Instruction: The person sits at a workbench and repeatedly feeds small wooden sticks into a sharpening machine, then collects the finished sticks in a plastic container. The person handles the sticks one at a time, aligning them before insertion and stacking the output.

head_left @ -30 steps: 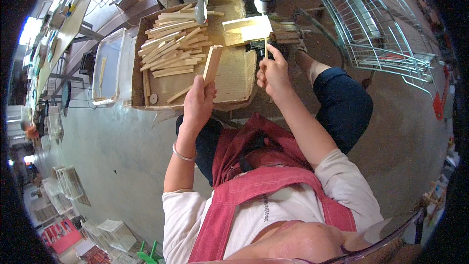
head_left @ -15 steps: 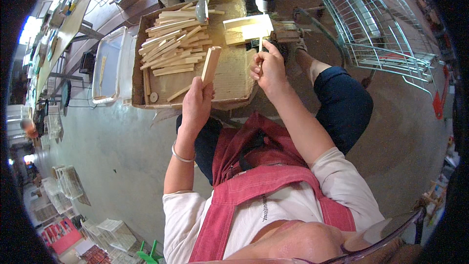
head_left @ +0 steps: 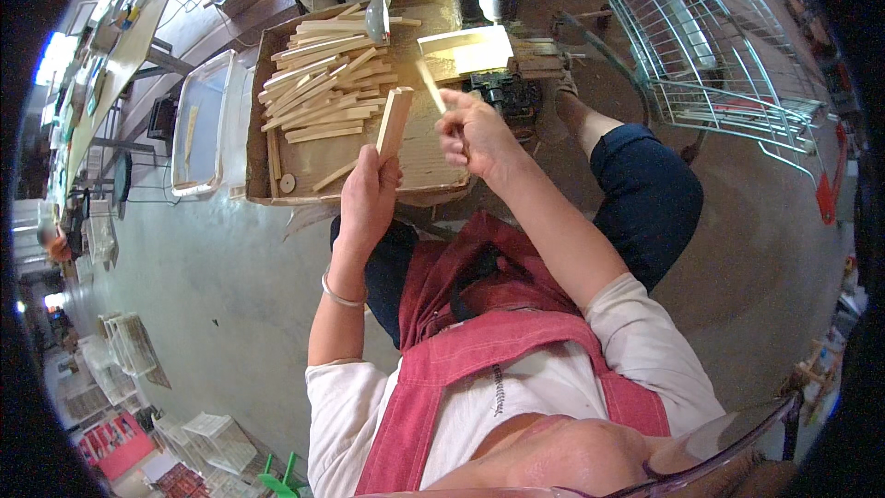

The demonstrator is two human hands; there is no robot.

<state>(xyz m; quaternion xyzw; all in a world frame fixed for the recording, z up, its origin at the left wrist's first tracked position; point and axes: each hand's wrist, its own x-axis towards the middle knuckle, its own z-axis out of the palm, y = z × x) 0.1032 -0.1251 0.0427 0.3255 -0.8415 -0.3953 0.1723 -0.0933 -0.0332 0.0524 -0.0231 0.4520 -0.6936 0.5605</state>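
Observation:
My left hand (head_left: 371, 186) is closed round the lower end of a small bundle of pale wooden strips (head_left: 395, 120), which point upward over the cardboard box. Between the thumb and fingers of my right hand (head_left: 481, 136) is a single wooden stick (head_left: 430, 83), tilted up and to the left. Beyond that hand is a brightly lit pale board (head_left: 477, 50) beside a dark machine (head_left: 505, 92). A pile of loose wooden strips (head_left: 323, 74) lies in the shallow cardboard box (head_left: 433, 161), left of my hands.
A grey lamp head (head_left: 378, 17) hangs over the box. Left of the box is a white plastic bin (head_left: 201, 134) with a strip inside. To the right stands a wire rack (head_left: 710, 65). A small wooden disc (head_left: 288, 183) lies in the box's near left corner.
My right hand has drawn back from the lit board, moving left and toward me with the stick, which now leans left. My left hand has barely moved.

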